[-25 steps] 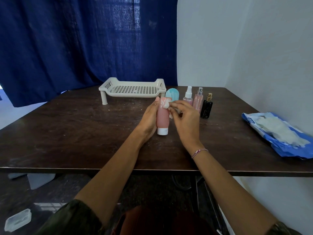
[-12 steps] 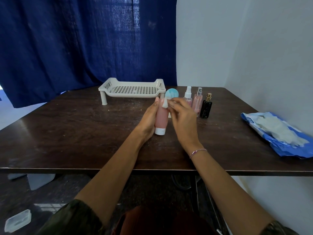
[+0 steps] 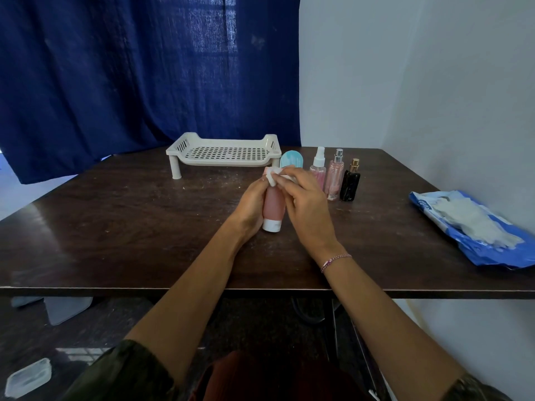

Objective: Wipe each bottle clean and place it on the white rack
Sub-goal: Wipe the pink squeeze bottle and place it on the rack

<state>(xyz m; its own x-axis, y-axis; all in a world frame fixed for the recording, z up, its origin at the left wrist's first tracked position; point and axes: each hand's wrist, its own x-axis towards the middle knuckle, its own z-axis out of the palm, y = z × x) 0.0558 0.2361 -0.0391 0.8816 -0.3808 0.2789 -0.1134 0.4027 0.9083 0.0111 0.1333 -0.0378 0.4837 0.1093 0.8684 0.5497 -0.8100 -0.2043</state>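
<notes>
A pink tube bottle (image 3: 273, 208) with a white cap stands cap-down at the middle of the dark table (image 3: 115, 227). My left hand (image 3: 250, 204) grips its left side. My right hand (image 3: 304, 201) pinches a small white wipe (image 3: 273, 176) against the tube's top end. The white perforated rack (image 3: 225, 153) stands behind on short legs, with nothing on it. To the right of my hands stand a light blue tube (image 3: 291, 161), a clear spray bottle (image 3: 318, 167), a pink spray bottle (image 3: 335, 176) and a black bottle (image 3: 350, 182).
A blue wipes pack (image 3: 474, 230) with white wipes on top lies at the table's right edge, by the white wall. A dark blue curtain hangs behind the rack. Plastic containers (image 3: 29, 377) lie on the floor at the lower left.
My right hand has carried the wipe leftward across the tube's top, from its right side to its left edge. My left hand has kept holding the tube in place.
</notes>
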